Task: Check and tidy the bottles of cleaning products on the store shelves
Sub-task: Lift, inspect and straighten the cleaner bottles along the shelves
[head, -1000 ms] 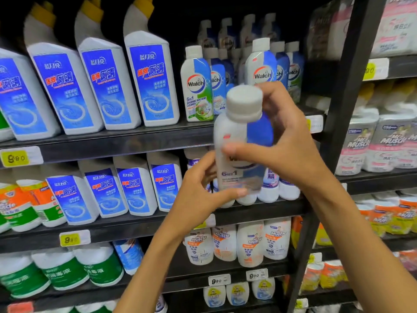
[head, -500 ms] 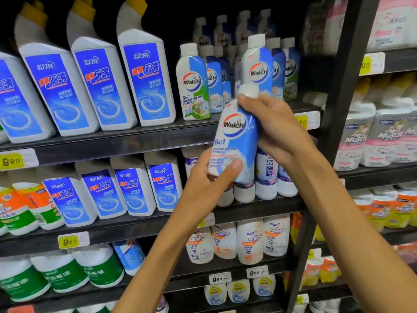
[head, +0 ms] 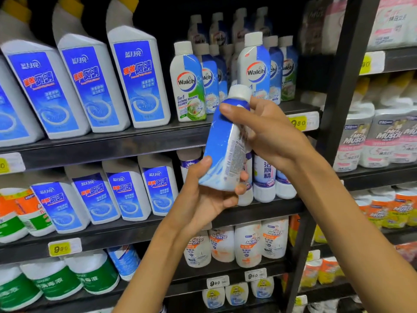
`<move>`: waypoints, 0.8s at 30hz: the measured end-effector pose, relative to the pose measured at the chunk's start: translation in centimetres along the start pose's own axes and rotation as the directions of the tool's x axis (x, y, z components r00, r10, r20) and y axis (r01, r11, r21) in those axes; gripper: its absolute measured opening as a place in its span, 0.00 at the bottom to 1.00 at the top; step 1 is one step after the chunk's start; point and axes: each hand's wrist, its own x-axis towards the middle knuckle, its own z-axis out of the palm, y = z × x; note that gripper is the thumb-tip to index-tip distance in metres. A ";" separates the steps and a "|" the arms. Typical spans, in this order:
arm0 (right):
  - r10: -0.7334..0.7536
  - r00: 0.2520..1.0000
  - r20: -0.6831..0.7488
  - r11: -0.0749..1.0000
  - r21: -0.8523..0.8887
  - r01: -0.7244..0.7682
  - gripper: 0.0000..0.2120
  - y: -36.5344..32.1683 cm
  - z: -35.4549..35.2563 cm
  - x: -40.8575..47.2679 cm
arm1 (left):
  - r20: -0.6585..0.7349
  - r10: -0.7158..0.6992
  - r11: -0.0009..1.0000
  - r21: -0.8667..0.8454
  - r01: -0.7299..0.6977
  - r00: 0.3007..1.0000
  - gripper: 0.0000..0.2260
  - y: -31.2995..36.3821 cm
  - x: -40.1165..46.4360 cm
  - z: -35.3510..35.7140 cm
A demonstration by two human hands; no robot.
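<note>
Held bottle: a blue-and-white Walch cleaner bottle (head: 225,143) with a white cap is held up in front of the shelves, tilted with the cap up and to the right, its side seam and fine-print panel facing the camera
Right hand: the right hand (head: 268,134) wraps the upper half of the bottle, thumb pressed across the blue shoulder just below the cap, fingers curled behind
Left hand: the left hand (head: 207,197) cups the base from below, thumb up along the left edge, fingertips curled round the bottom right corner
Upper shelf: a black shelf (head: 112,147) carries a row of large white toilet cleaner bottles (head: 137,80) with blue labels and yellow caps on the left, and upright Walch bottles on the right
Walch row: a green-trimmed bottle marked "5in1 washing machine cleaner" (head: 188,84) stands at the front left of the group; a blue Walch bottle (head: 256,68) stands just behind the held bottle's cap, others ranked behind it
Middle shelf: smaller blue-labelled toilet cleaner bottles (head: 123,193) stand left of the hands; white bottles with blue Chinese lettering (head: 265,177) stand right behind the held bottle
Lower shelf: white Mr Muscle bottles (head: 248,245) with orange print stand in a row; green-labelled disinfectant bottles (head: 94,276) stand to the left
Price tags: yellow tags reading 9.90 (head: 61,248) are clipped to the shelf edges
Neighbouring bay: past a black upright post (head: 336,123), grey Mr Muscle packs (head: 388,138) fill the shelf
</note>
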 end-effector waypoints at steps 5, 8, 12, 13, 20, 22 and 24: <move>-0.027 0.992 -0.126 0.996 -0.088 0.016 0.22 0.2 -0.6 0.5 | -0.314 0.387 0.774 0.621 -0.121 0.867 0.28 0.0 0.7 0.7; -0.143 0.986 -0.083 0.965 -0.235 0.120 0.15 0.4 -0.5 0.7 | -0.323 0.603 0.542 0.837 -0.078 0.729 0.31 0.3 1.9 1.2; -0.278 0.950 -0.146 0.936 -0.263 0.233 0.16 -0.3 -0.6 2.4 | -0.196 0.649 0.411 0.904 -0.122 0.735 0.27 0.9 3.6 1.2; -0.303 0.941 -0.147 0.930 -0.260 0.259 0.16 -0.7 -0.8 3.0 | -0.148 0.653 0.370 0.918 -0.141 0.743 0.24 1.5 4.1 1.0; -0.444 0.893 -0.072 0.837 -0.388 0.385 0.20 -1.9 -1.9 6.8 | -0.115 0.758 0.238 0.965 -0.108 0.643 0.19 5.0 7.8 -0.4; -0.445 0.894 -0.050 0.816 -0.433 0.382 0.20 -1.5 -2.3 7.5 | -0.122 0.788 0.214 0.973 -0.083 0.604 0.18 4.8 8.4 -0.6; -0.436 0.899 -0.036 0.820 -0.428 0.380 0.19 -0.9 -2.7 8.1 | -0.134 0.796 0.203 0.978 -0.051 0.590 0.17 4.4 8.8 -0.9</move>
